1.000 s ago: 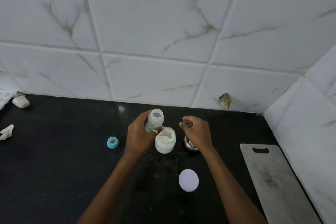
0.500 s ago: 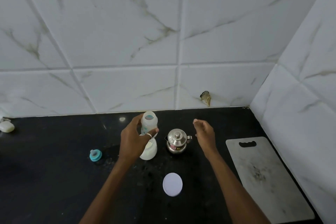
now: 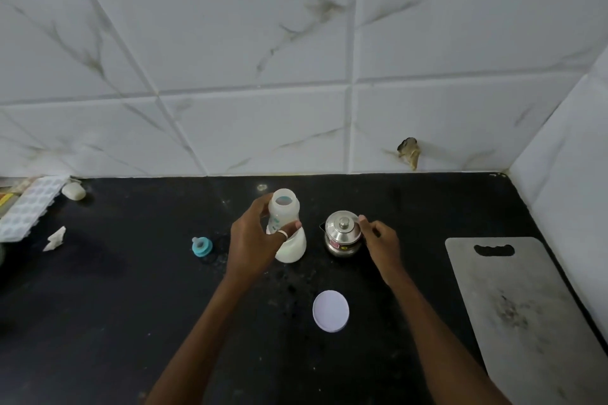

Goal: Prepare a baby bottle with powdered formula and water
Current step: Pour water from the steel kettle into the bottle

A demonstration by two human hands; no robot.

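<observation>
My left hand (image 3: 255,240) holds a clear baby bottle (image 3: 282,211) with its mouth open, raised above the black counter (image 3: 131,322). Just behind and below it stands a white jar of formula powder (image 3: 292,248), partly hidden by my hand. To the right is a small lidded steel pot (image 3: 342,233); my right hand (image 3: 378,240) touches its right side, fingers curled at the lid's rim. The jar's white round lid (image 3: 330,311) lies flat in front. The bottle's teal teat ring (image 3: 201,246) sits to the left.
A grey cutting board (image 3: 526,322) lies at the right by the tiled side wall. At the far left are a white ice tray (image 3: 28,207), a small white soap-like lump (image 3: 74,191) and a crumpled white scrap (image 3: 55,238). Powder specks dot the counter.
My right hand has moved onto the steel pot's right side, after being lifted away from it. The bottle in my left hand stays raised over the jar. The view has shifted.
</observation>
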